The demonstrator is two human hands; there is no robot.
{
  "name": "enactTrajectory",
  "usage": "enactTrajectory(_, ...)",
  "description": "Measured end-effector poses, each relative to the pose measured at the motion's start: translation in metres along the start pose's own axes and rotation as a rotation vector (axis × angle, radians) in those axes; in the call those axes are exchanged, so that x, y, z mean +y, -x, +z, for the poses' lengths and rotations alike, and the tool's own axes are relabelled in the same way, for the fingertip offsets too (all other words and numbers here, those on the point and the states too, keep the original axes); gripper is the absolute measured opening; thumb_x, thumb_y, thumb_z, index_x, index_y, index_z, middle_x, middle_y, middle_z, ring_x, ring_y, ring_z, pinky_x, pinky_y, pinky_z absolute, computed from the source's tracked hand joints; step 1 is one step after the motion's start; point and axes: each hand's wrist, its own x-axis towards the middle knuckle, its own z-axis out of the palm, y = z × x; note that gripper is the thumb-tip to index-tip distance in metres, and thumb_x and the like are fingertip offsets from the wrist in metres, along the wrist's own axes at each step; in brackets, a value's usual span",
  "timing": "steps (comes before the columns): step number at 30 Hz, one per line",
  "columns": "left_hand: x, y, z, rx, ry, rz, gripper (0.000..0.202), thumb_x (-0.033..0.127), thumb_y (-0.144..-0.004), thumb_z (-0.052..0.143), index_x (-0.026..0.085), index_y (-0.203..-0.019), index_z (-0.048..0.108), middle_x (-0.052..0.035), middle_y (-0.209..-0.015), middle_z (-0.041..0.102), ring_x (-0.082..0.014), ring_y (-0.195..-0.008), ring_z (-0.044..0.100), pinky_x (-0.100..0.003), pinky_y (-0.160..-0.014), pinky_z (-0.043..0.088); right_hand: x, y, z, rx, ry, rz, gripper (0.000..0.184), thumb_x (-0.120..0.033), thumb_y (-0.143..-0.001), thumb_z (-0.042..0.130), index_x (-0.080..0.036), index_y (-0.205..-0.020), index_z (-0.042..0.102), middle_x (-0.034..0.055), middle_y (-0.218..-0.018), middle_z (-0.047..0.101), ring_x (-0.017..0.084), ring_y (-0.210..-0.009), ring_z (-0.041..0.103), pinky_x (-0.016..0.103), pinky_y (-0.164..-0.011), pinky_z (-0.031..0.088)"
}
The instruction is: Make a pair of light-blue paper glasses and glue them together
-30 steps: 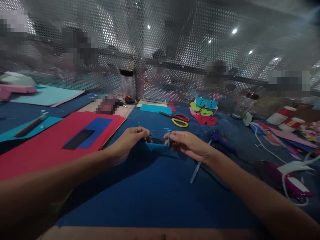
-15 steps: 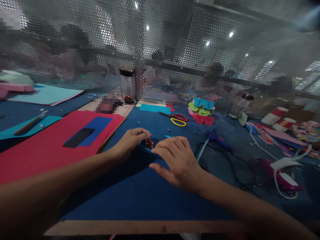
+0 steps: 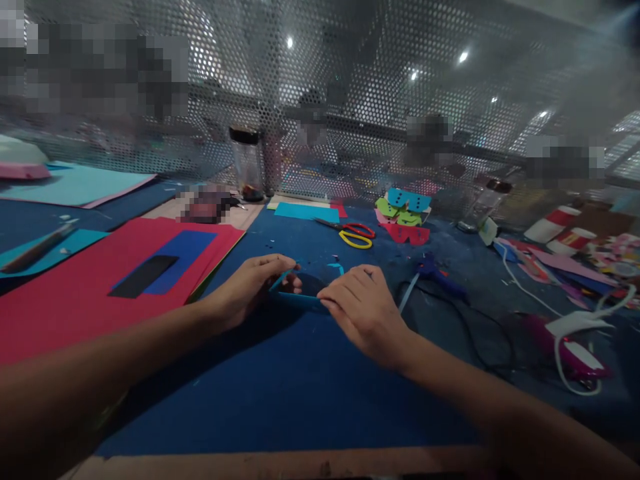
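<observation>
Blue paper strip stretched between both hands, near end pinched in the closed left hand, far end under the palm-down right hand, fingers curled, grip hidden.

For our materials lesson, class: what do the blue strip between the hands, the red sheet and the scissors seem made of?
Blue strip, between left hand and right hand: probably thin card or craft foam, matt; it bends in a curve. Red sheet: likely card or foam, matt, lying flat. Scissors: blades probably metal; red and yellow handles look plastic.
</observation>
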Motion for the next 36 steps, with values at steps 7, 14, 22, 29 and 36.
enactTrajectory(7,-0.001,-0.001,-0.004,-0.049,0.089,-0.038,0.01,0.025,-0.091,0.072,0.015,-0.09,0.074,-0.0069,-0.078,0.074,-0.0176,-0.072,0.069,-0.025,-0.07,0.057,-0.002,0.0,-0.001,-0.013,0.0,0.018,0.013,-0.022,-0.106,0.056,-0.019,-0.112,0.067,0.0058,-0.103,0.075,0.021,-0.096,0.061,0.043,-0.099,0.037)
enactTrajectory(14,0.003,-0.001,-0.002,-0.086,0.182,-0.133,0.009,0.023,-0.092,0.072,0.015,-0.089,0.075,-0.006,-0.078,0.074,-0.0164,-0.072,0.069,-0.024,-0.071,0.058,-0.002,0.0,0.0,-0.07,0.018,-0.011,0.015,-0.023,-0.107,0.055,-0.019,-0.105,0.07,0.0054,-0.099,0.073,0.021,-0.093,0.06,0.044,-0.101,0.036)
enactTrajectory(22,0.007,0.0,-0.001,-0.147,0.206,-0.119,0.021,0.02,-0.091,0.074,0.018,-0.112,0.071,-0.0035,-0.079,0.074,-0.0151,-0.073,0.069,-0.024,-0.072,0.056,-0.003,0.001,-0.001,0.0,0.033,0.025,0.015,-0.02,-0.106,0.055,-0.02,-0.099,0.068,0.0033,-0.094,0.073,0.019,-0.09,0.06,0.045,-0.108,0.035)
enactTrajectory(29,0.002,-0.008,-0.013,-0.158,0.114,-0.006,0.037,0.021,-0.092,0.076,0.021,-0.128,0.071,-0.0039,-0.086,0.075,-0.0167,-0.081,0.072,-0.026,-0.08,0.055,-0.002,0.0,-0.002,0.0,0.008,0.053,0.015,-0.02,-0.106,0.055,-0.021,-0.098,0.068,0.0026,-0.094,0.074,0.018,-0.091,0.061,0.045,-0.112,0.034)
enactTrajectory(36,0.003,-0.01,-0.017,-0.133,0.056,0.006,0.023,0.024,-0.093,0.075,0.017,-0.115,0.078,-0.0072,-0.09,0.077,-0.0173,-0.081,0.072,-0.025,-0.075,0.056,0.0,-0.001,-0.002,0.001,0.004,0.069,0.015,-0.02,-0.106,0.055,-0.021,-0.098,0.068,0.0023,-0.094,0.074,0.018,-0.092,0.063,0.045,-0.114,0.034)
